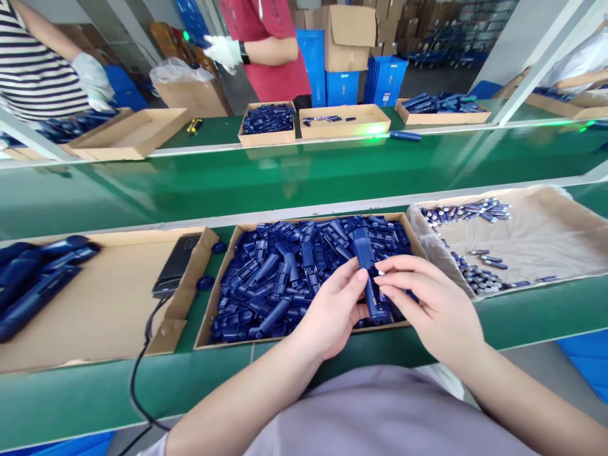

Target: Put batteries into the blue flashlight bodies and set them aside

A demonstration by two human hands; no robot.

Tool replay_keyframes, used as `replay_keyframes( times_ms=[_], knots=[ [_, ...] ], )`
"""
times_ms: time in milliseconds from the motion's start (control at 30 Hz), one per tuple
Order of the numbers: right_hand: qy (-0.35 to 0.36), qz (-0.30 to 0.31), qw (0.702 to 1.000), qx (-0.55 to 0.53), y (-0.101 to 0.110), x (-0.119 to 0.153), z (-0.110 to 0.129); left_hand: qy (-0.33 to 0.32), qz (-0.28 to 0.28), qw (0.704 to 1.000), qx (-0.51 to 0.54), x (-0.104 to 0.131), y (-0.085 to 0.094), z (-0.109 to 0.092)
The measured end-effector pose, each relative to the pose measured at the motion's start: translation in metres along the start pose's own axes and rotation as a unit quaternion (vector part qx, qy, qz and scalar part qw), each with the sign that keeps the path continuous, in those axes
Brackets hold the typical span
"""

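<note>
Single head view, looking forward-down, close over cardboard tray (223, 282), conveyor (285, 177) beyond.

You get bright, even overhead light with soft shadows. The green belt (304, 171) glares at far right, straight rails bow toward the edges, and the far background is blurred.
</note>
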State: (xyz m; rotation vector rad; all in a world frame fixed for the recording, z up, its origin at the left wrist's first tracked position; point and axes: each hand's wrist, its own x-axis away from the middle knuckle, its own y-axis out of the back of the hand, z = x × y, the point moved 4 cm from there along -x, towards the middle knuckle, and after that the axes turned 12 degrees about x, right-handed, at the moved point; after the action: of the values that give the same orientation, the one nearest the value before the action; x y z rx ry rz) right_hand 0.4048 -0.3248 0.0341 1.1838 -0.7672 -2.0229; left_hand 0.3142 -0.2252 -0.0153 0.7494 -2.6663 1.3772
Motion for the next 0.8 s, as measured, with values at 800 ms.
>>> replay_keyframes(
  times_ms=[800],
  knots=[
    [-0.015, 0.056, 0.996, 0.072, 0.014, 0.002, -0.055, 0.026, -0.074, 0.996, -0.051, 0.000, 0.005, -0.016]
  ],
)
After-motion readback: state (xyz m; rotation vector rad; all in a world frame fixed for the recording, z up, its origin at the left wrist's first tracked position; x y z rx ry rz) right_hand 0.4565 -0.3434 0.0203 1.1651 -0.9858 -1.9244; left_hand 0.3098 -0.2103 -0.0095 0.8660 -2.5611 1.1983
